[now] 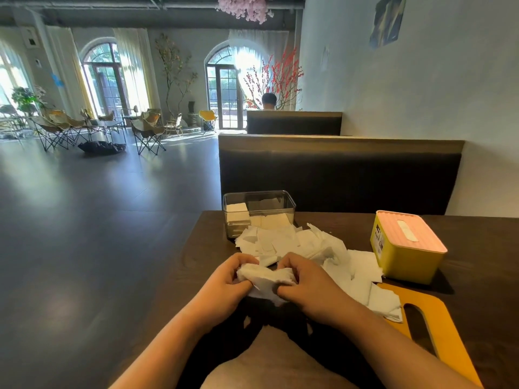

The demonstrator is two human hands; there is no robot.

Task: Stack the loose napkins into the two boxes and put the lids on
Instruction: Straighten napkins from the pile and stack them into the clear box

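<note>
Both my hands hold one small bundle of white napkins (265, 277) above the near edge of the dark table (477, 276). My left hand (224, 287) grips its left end, and my right hand (309, 287) pinches its right end. Behind them a loose pile of white napkins (309, 245) spreads across the table. A clear box (258, 211) stands at the table's far left with folded napkins inside and no lid on it. A yellow box (404, 259) with a pink slotted lid (410, 230) on it stands at the right. A yellow lid with a slot (438, 324) lies flat at the near right, partly under napkins.
A dark padded bench back (337, 175) rises just past the table's far edge, and a pale wall (421, 94) runs along the right. To the left the floor (84, 220) stretches away to folding chairs and arched windows. A person sits at a farther booth.
</note>
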